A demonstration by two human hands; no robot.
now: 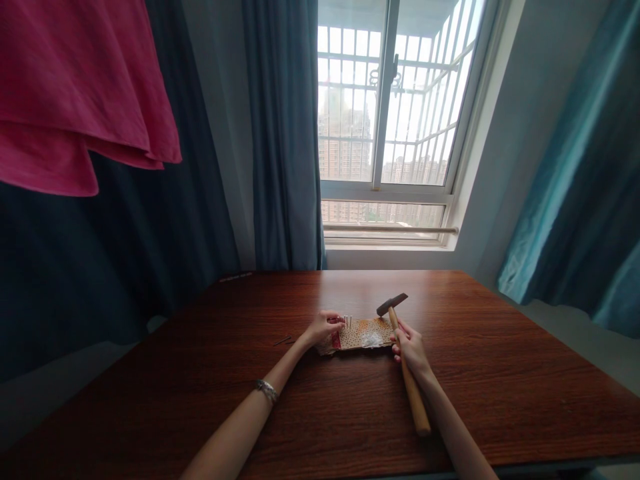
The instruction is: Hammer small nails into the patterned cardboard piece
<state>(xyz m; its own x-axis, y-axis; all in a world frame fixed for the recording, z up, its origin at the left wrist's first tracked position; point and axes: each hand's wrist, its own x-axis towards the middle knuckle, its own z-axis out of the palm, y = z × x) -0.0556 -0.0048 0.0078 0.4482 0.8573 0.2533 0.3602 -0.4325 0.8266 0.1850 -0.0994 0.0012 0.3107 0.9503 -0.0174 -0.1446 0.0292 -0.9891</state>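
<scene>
A wooden-handled hammer (413,397) is gripped in my right hand (411,348), its dark metal head tilted above the board's right end. Under both hands lies a short, flat board (357,335) with a dotted surface, a whitish patch and a red strip near its left end. My left hand (324,327) rests at that left end, thumb and fingertips pinched together on what looks like a thin nail. Thin nails (351,321) stand upright in the board just beside those fingertips. Some loose dark nails (283,341) lie on the table left of my left wrist.
The brown wooden table (225,387) reaches back to the wall below a barred window (350,133). Blue curtains (285,133) hang behind it and at the right. A pink cloth (75,87) hangs at the upper left.
</scene>
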